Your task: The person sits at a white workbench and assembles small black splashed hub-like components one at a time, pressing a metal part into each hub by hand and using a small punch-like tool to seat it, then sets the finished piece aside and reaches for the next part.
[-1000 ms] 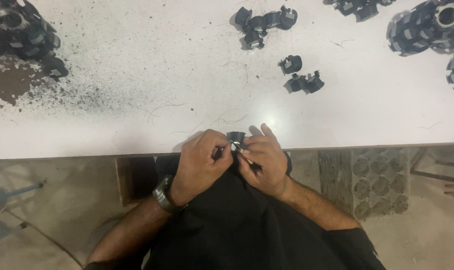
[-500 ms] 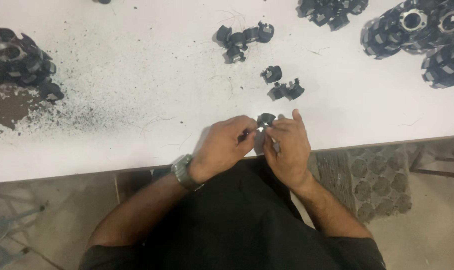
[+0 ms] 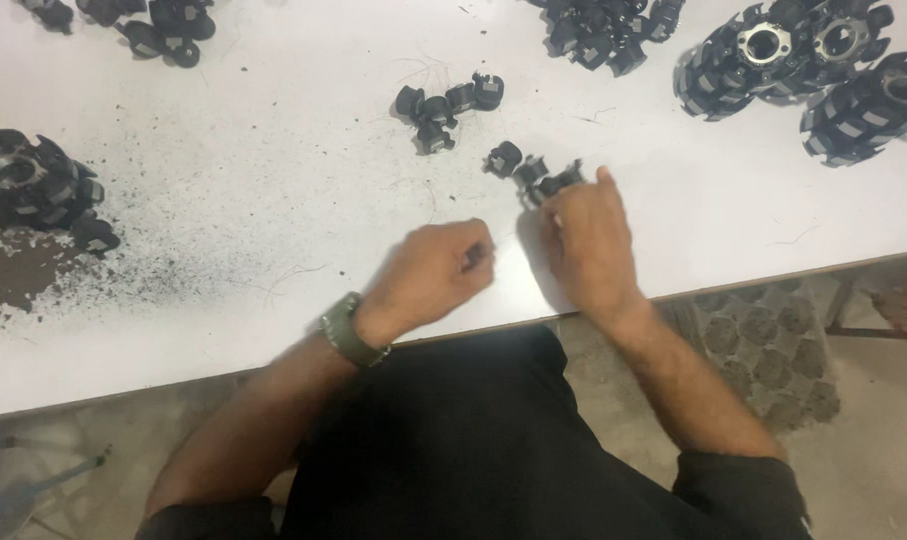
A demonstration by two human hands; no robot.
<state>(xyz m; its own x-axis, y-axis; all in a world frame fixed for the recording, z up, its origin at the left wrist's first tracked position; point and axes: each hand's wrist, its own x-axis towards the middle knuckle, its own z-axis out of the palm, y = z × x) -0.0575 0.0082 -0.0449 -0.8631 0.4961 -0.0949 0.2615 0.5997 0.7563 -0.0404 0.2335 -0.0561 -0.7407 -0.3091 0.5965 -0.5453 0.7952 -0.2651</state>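
Small black parts (image 3: 546,181) lie on the white table (image 3: 274,230) at your right hand's (image 3: 586,245) fingertips, its fingers loosely extended onto them. Your left hand (image 3: 436,272) is curled nearly closed; whether it holds anything, I cannot tell. Half a second ago both hands met at the table edge; now they are apart, farther onto the table.
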